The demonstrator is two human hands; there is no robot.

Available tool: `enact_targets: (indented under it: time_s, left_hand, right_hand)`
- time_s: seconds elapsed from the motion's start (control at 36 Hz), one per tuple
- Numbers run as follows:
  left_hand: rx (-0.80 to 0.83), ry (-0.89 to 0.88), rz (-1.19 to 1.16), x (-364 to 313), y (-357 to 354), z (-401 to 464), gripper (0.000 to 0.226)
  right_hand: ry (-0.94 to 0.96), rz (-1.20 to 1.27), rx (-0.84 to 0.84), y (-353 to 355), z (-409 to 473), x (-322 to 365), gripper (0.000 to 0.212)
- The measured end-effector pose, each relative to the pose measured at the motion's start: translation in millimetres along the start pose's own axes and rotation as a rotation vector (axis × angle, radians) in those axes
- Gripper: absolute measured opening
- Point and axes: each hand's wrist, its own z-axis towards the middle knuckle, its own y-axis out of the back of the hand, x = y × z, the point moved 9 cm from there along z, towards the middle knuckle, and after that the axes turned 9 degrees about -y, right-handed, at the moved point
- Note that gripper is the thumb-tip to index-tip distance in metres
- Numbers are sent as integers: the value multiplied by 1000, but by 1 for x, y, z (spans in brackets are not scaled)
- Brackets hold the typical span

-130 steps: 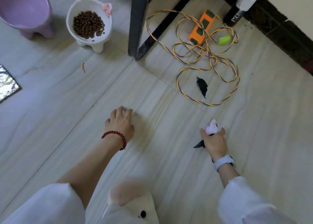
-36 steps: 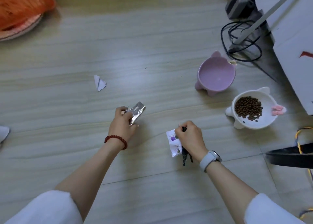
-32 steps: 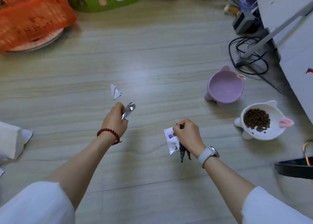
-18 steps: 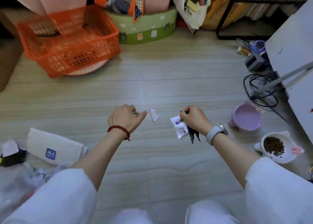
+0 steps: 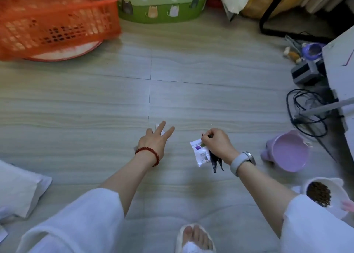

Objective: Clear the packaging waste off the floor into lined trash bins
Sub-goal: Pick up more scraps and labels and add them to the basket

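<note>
Two straight fingers of the left hand [image 5: 153, 140] reach a white scrap [image 5: 158, 127]; the right hand [image 5: 216, 144] pinches wrappers [image 5: 201, 153].

White wrapper [image 5: 200, 152], black scrap [image 5: 215, 161], dangling.

The left hand [image 5: 154, 140] is reaching forward and down, palm down, with two fingers [image 5: 160, 129] stretched straight and spread in a V. Its forearm is extending bare from a white sleeve. The right hand [image 5: 217, 142] is hanging beside it, knuckles up, its fingers curling in and pinching, the bare forearm angling back to the right.
</note>
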Motion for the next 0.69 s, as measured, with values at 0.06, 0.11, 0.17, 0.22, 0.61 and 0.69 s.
enact_targets:
  time_s: [0.06,0.11,0.17,0.22,0.61,0.69]
  left_hand:
    - [34,5,4,-2,-15,20,79]
    - [58,26,13,2,-30,34,70]
    - [22,60,9,11,-39,38,60]
    - [-158,70,-36,16,-31,32,46]
    - [-683,425,-471,137,9,-109,11]
    - [-801,468,-381,167,45,-172,15]
  right_hand:
    - [-6,19,16,-7,20,-10,14]
    - [-14,50,38,-16,37,-19,14]
    - [-25,92,58,-25,47,-25,15]
    - [-20,108,67,-34,54,-24,13]
    - [258,138,279,-144,25,116,11]
    - [373,103,360,-181,-18,166,10]
